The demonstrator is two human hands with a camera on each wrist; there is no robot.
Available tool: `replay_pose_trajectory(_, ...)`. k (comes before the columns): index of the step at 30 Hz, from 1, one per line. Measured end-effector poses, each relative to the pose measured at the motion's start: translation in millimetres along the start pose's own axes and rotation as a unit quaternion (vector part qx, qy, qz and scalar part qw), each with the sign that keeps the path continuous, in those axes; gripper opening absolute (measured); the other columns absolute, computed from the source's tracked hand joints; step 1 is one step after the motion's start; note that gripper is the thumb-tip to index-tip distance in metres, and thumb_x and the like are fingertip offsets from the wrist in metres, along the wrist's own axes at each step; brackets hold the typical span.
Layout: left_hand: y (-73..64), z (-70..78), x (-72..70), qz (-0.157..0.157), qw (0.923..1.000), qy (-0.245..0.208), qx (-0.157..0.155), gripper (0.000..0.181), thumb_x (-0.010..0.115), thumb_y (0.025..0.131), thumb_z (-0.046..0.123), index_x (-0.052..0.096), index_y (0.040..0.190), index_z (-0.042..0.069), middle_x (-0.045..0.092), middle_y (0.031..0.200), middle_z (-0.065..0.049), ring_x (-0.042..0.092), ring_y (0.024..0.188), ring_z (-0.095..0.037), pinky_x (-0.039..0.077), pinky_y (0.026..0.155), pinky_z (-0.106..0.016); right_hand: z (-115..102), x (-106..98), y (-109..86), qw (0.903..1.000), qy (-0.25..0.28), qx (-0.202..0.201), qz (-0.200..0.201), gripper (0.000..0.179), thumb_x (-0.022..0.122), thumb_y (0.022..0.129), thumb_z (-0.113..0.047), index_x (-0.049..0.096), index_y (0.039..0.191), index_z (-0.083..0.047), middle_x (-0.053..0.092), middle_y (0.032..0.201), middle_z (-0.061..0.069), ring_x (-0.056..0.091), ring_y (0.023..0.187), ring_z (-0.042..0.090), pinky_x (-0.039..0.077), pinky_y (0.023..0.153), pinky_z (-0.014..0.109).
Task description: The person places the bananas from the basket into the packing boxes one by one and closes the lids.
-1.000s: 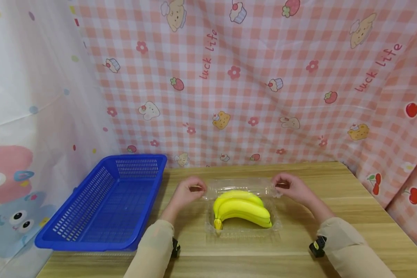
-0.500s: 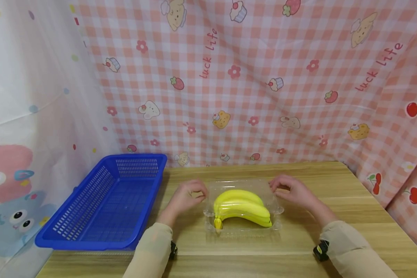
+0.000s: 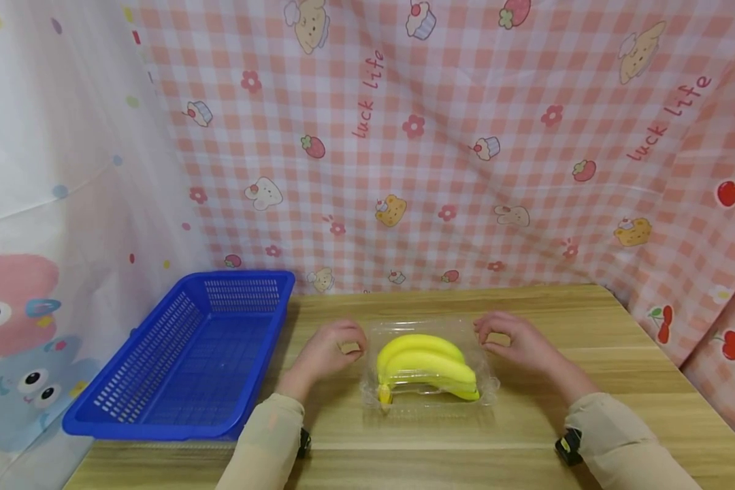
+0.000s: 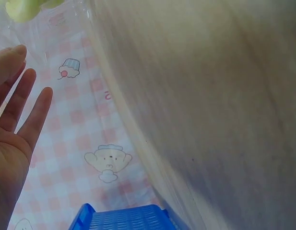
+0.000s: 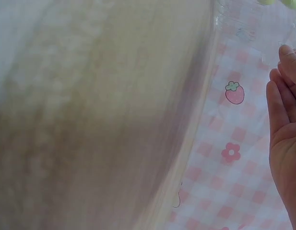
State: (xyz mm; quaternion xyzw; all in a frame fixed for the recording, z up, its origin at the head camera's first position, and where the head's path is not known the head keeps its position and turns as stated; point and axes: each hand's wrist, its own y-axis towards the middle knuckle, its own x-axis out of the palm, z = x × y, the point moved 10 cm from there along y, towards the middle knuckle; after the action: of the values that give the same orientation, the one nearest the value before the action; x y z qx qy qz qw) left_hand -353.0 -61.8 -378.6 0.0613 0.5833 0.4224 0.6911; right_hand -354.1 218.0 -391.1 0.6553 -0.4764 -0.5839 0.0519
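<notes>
A bunch of yellow bananas (image 3: 427, 364) lies in a clear plastic clamshell box (image 3: 367, 401) in the middle of the table. The clear lid (image 3: 422, 327) slopes over the bananas, its front edge low near the box's front rim. My left hand (image 3: 327, 352) is beside the lid's left rear side, fingers loosely bent; in the left wrist view its lower fingers (image 4: 37, 117) are fairly straight. On the other side, my right hand (image 3: 517, 340) stays beside the right rear corner, thumb and fingers bent and tips close to the plastic. Neither hand shows anything gripped.
To the left stands a blue plastic basket (image 3: 202, 367) with slotted walls. The wooden table (image 3: 429, 463) ends at a pink checked curtain (image 3: 435, 170) behind, and a white printed curtain (image 3: 67, 204) hangs at the left.
The clear lid has swung down and forward over the bananas. Both hands have stayed near the box's rear corners, shifting slightly towards me. The bananas and basket have not moved.
</notes>
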Motion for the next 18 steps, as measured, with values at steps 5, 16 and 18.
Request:
replay_pose_trajectory(5, 0.4, 0.5, 1.7, -0.017, 0.9997, 0.014, -0.005, 0.018, 0.079, 0.073, -0.009, 0.072, 0.079, 0.007, 0.068, 0.088, 0.0, 0.063, 0.088, -0.017, 0.053, 0.086, -0.03, -4, 0, 0.5, 0.9997, -0.006, -0.024, -0.003, 0.038, 0.081, 0.068, 0.012, 0.063, 0.082, -0.018, 0.07, 0.101, 0.01, 0.065, 0.098, 0.029, 0.039, 0.097, 0.011)
replay_pose_trajectory(16, -0.4, 1.9, 3.7, -0.035, 0.9986, 0.041, 0.002, 0.017, 0.08, 0.073, -0.006, 0.073, 0.081, 0.007, 0.069, 0.09, 0.0, 0.064, 0.09, -0.018, 0.052, 0.087, -0.031, -9, 0, 0.0, 0.9989, -0.019, -0.04, -0.015, 0.041, 0.08, 0.069, 0.016, 0.064, 0.084, -0.018, 0.07, 0.103, 0.01, 0.065, 0.098, 0.029, 0.042, 0.095, 0.013)
replay_pose_trajectory(18, -0.9, 1.8, 4.4, -0.037, 0.9982, 0.047, 0.002, 0.017, 0.08, 0.074, -0.006, 0.073, 0.081, 0.008, 0.069, 0.091, 0.0, 0.064, 0.09, -0.018, 0.052, 0.087, -0.031, -12, 0, 0.1, 0.9985, -0.022, -0.047, -0.017, 0.04, 0.08, 0.069, 0.016, 0.065, 0.084, -0.018, 0.07, 0.103, 0.01, 0.066, 0.098, 0.029, 0.042, 0.095, 0.013)
